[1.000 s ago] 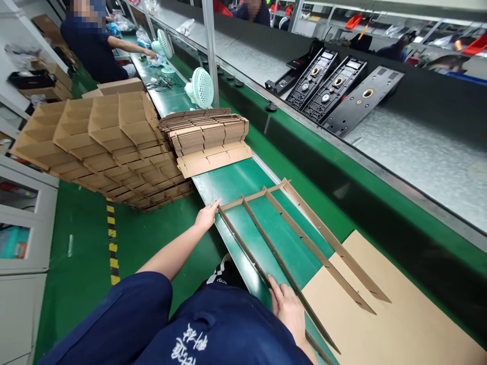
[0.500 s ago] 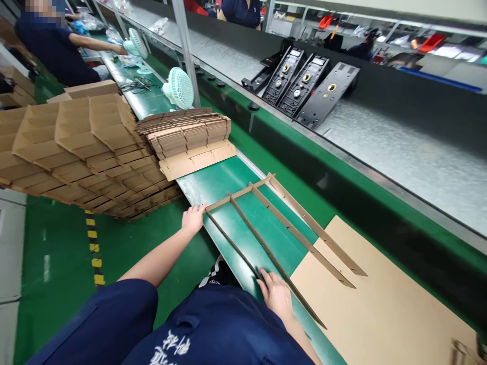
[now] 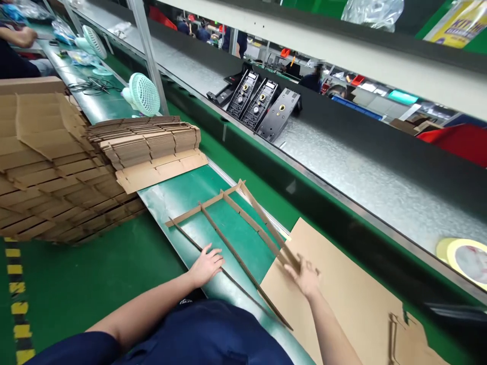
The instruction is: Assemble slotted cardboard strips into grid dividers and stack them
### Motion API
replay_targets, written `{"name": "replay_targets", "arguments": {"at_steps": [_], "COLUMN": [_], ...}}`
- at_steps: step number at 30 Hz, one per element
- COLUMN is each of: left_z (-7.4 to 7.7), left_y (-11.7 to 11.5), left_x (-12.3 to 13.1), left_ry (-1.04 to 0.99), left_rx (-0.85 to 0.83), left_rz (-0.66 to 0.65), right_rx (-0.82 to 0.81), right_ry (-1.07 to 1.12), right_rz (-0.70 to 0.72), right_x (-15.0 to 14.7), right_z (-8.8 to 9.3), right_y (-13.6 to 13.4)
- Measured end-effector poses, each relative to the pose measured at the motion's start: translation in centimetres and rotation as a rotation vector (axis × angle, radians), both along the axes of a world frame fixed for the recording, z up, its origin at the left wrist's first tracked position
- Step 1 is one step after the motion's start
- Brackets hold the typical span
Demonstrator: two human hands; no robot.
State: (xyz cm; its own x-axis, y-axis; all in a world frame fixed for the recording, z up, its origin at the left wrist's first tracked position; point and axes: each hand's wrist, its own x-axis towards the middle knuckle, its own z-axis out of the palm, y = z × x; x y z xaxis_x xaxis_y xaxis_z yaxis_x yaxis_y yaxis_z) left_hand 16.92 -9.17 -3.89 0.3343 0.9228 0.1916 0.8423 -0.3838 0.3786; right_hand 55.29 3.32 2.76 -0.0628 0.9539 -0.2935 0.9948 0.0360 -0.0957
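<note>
your left hand (image 3: 206, 266) let go of the cross strip (image 3: 185, 215), leaving it unheld — now spread at the near strip (image 3: 185, 233) — right hand (image 3: 307, 278) moved to the far strips (image 3: 262, 213), pinch unclear, cardboard frame (image 3: 211, 199) on the tabletop (image 3: 190, 184).

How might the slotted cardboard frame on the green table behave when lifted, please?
The frame is probably light for its size, its long strips looking thin. It may well sway or splay, as those strips appear joined by just one crosspiece, near one end.
</note>
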Motion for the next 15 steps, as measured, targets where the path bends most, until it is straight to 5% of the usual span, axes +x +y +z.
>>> {"name": "replay_targets", "arguments": {"at_steps": [4, 8, 12, 15], "left_z": [-0.3, 0.4, 3.2, 6.3], "left_y": [1.3, 2.0, 2.6, 2.3], "left_x": [0.5, 0.4, 0.1, -1.0], "left_ry": [-0.054, -0.025, 0.017, 0.016], "left_rx": [0.020, 0.020, 0.195, 0.443], "left_rz": [0.051, 0.027, 0.057, 0.158], "right_rx": [-0.033, 0.147, 0.193, 0.162], "right_ry": [0.125, 0.107, 0.257, 0.402], "right_rz": [0.308, 0.251, 0.200, 0.236], "right_x": [-2.0, -4.1, -3.6, -2.7], "right_z": [-2.5, -5.3, -5.7, -3.3], "right_y": [-8.9, -14.7, -14.0, -11.4]}}
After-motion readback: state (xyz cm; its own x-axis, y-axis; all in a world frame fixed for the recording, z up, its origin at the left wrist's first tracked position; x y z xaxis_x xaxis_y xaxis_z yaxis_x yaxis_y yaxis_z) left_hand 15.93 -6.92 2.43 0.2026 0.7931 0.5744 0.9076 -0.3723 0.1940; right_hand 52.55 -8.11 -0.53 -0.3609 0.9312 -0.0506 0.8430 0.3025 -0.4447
